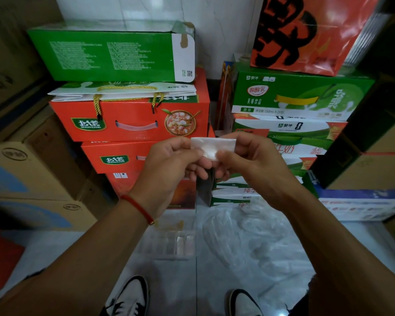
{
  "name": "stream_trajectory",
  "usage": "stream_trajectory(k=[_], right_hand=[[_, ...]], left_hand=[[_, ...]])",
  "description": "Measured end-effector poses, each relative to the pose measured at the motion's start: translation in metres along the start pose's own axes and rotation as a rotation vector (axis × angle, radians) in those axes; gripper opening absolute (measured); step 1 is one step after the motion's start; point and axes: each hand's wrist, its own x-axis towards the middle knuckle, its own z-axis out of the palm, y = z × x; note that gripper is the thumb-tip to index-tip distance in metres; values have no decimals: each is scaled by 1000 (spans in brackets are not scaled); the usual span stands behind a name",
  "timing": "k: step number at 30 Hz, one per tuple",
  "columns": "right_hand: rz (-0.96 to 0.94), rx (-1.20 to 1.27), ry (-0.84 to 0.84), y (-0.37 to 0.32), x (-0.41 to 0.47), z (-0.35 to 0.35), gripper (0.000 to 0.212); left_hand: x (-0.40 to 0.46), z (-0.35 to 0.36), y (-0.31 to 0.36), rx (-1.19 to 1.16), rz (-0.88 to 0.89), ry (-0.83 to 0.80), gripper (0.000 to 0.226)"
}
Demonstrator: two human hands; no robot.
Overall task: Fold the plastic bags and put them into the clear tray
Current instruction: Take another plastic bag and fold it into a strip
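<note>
A small folded white plastic bag (212,145) is held up at chest height between both hands. My left hand (171,160) pinches its left end and my right hand (251,158) pinches its right end and lower edge. On the floor below lies the clear tray (169,245), a ridged transparent piece with several folded bags lying in it. To the right of the tray a heap of loose clear plastic bags (249,238) is spread over the tiles.
Red gift boxes (132,119) and a green carton (110,53) are stacked ahead on the left. Green milk cartons (294,96) stand ahead on the right. Brown cardboard boxes (32,179) line the left side. My shoes (132,297) stand on the white tiled floor near the tray.
</note>
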Motion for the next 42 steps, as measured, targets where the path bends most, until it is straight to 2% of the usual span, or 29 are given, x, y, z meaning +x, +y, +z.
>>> stream_trajectory(k=[7, 16, 22, 28, 31, 36, 40, 42], right_hand=[[-33, -29, 15, -1, 0, -5, 16], [-49, 204, -6, -3, 0, -8, 22], [88, 388, 49, -12, 1, -7, 30], [-40, 31, 53, -6, -5, -3, 16], [-98, -43, 86, -5, -3, -5, 14], [-137, -179, 122, 0, -3, -6, 14], [-145, -221, 124, 2, -2, -5, 16], [-117, -214, 111, 3, -1, -4, 16]], left_hand=[[-1, 2, 2, -145, -42, 31, 19], [-1, -2, 6, -313, -46, -28, 28], [1, -6, 0, -133, 179, -77, 26], [5, -10, -9, 108, 365, -113, 31], [5, -12, -6, 109, 333, -185, 32], [7, -13, -1, 17, 121, -204, 36], [4, -9, -7, 294, 230, -110, 16], [5, -8, -11, 329, 241, -77, 13]])
